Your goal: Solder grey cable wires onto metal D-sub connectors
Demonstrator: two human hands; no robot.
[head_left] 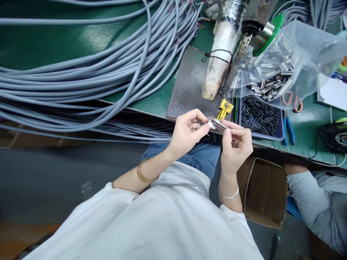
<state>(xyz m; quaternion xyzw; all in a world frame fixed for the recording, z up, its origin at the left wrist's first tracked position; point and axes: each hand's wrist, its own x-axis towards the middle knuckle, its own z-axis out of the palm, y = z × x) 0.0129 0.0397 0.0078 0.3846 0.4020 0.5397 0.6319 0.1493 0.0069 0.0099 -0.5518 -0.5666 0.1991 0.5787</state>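
Note:
My left hand [189, 130] and my right hand [235, 144] meet at the table's front edge with a multi-pin connector [218, 124] between them. The thumb and forefinger of the left hand pinch its left end, where thin coloured wires show. At the right end, my right thumb and fingers are closed on the connector's metal body. A yellow clip-like holder [225, 108] stands just behind it, below the soldering iron [236, 65]. Under my hands lies a dark plate [187, 85]; what the fingertips cover is hidden.
Grey cables [108, 72] fill the left side. A wrapped white tube [218, 65] hangs over the plate. To the right are a bag of connectors [295, 54], a bin of black sleeves [260, 117], blue-handled pliers [290, 130], a solder spool [267, 36] and a co-worker's sleeve [314, 202].

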